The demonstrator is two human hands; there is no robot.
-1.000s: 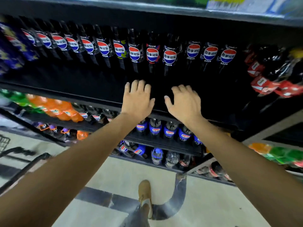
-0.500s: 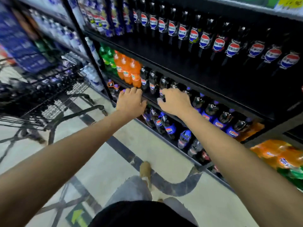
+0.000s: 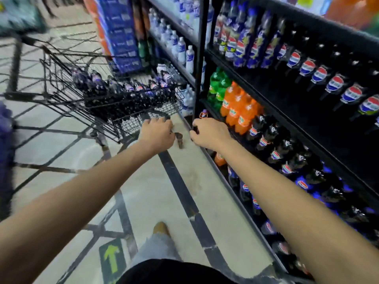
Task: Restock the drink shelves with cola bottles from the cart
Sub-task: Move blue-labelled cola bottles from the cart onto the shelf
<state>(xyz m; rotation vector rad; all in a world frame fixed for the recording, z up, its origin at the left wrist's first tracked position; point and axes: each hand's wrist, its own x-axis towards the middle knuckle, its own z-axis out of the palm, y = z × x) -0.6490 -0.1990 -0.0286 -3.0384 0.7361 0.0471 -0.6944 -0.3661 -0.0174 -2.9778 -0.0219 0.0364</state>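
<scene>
Single head-worn wide-angle view, forward and down along the aisle floor (image 3: 155, 191), cart (image 3: 61, 78) ahead-left, shelves (image 3: 297, 119) close right.

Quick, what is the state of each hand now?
Left hand: fingers curled at the cart rim; grip cannot be told.
Right hand: loosely curled, holding nothing.

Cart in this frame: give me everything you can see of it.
The cart is a black wire-mesh basket on a dark tube frame, motion-blurred, standing on the floor left of the shelves. A row of dark cola bottles with blue-and-red labels lies inside. Its near curved bar sits right at the left hand; whether the fingers grip it cannot be told.
</scene>
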